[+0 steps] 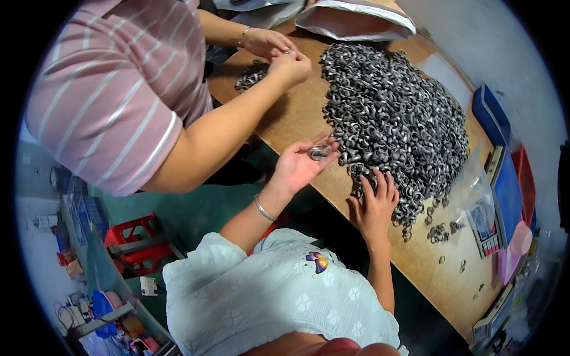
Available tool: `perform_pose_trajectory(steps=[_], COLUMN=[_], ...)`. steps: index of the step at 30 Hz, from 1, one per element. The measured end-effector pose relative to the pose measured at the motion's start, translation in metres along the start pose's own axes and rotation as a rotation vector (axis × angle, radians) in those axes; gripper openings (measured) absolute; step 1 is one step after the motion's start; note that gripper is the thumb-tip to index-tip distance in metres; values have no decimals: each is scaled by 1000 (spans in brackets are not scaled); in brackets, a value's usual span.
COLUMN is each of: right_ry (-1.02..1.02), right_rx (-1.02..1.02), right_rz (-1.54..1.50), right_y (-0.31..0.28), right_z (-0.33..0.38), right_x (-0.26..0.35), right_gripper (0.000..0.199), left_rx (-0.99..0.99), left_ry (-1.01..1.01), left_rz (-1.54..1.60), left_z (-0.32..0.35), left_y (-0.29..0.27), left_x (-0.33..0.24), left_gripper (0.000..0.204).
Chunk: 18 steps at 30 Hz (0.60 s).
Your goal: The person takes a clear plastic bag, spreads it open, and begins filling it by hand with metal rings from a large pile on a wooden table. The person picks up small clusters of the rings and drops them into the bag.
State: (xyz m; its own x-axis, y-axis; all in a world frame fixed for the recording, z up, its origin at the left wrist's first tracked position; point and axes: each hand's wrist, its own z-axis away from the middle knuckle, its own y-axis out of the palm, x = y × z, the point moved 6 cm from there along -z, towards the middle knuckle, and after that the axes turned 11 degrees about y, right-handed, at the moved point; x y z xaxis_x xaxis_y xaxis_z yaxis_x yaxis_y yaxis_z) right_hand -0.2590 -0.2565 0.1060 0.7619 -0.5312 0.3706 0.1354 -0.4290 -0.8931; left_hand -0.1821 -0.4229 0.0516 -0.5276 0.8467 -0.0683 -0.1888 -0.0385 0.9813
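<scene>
A big heap of small dark metal rings [392, 113] covers much of the wooden table. My left hand [297, 166] is palm up beside the heap's near left edge, its fingers curled around a few shiny metal rings [319, 152]. At the heap's near edge, my right hand [375, 207] lies palm down with fingers spread, the fingertips touching the rings. Nothing shows in its grasp, though the underside of the hand is hidden.
A co-worker in a striped pink shirt [119, 101] holds a small piece in both hands [288, 62] at left, near a smaller ring pile [252, 75]. Loose rings [438, 234], a calculator [484, 231] and blue bins [491, 115] lie right. A white sack [356, 21] stands behind.
</scene>
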Motion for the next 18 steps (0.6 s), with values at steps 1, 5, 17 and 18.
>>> perform_pose_trajectory(steps=[1,5,17,18], right_ry=[7,66,171,266], right_rx=[-4,-80,-335,-386], right_rz=[20,94,-445,-590], right_y=[0,-1,-32,-29], right_z=[6,23,29,33], right_x=[-4,-36,-18,-36], right_gripper=[45,38,39,32], left_rx=[-23,-37,28,87], left_ry=[2,186,-296,-339], left_rz=[-5,-673,-517,-555], left_z=[-1,13,43,50], left_y=[-6,-13,19,39], left_x=[0,0,150,160], left_gripper=[38,25,40,43])
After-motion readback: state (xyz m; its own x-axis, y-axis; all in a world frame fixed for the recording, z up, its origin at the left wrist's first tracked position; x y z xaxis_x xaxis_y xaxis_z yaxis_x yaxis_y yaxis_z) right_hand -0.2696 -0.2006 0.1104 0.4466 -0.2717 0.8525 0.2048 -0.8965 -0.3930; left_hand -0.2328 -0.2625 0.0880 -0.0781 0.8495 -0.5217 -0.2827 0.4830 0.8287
